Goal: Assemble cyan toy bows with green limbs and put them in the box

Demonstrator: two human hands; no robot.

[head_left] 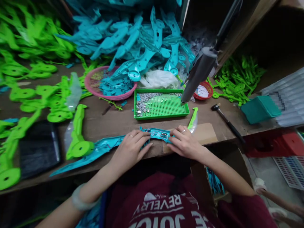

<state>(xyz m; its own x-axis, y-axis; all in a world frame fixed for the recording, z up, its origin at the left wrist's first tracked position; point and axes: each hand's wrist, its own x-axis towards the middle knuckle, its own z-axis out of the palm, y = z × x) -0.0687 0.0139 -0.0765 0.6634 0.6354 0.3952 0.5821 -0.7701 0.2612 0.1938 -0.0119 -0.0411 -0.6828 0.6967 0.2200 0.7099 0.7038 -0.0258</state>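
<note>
A long blue plastic toy part [104, 148] lies along the front edge of the wooden table [118, 122]. My left hand [131, 148] presses down on its middle section, fingers spread over it. My right hand [184, 142] rests on its right end, next to a small open compartment in the part. Both hands hold the part flat against the table. A green plastic part [193, 118] lies just beyond my right hand on a piece of cardboard [206, 134].
A green tray [161, 110] with several small screws sits behind the hands, under a hanging grey screwdriver [198, 76]. A pink basket [91, 84], a red basket [203, 91], a hammer [226, 122], and piles of blue parts [137, 38] and green parts [30, 63] surround it.
</note>
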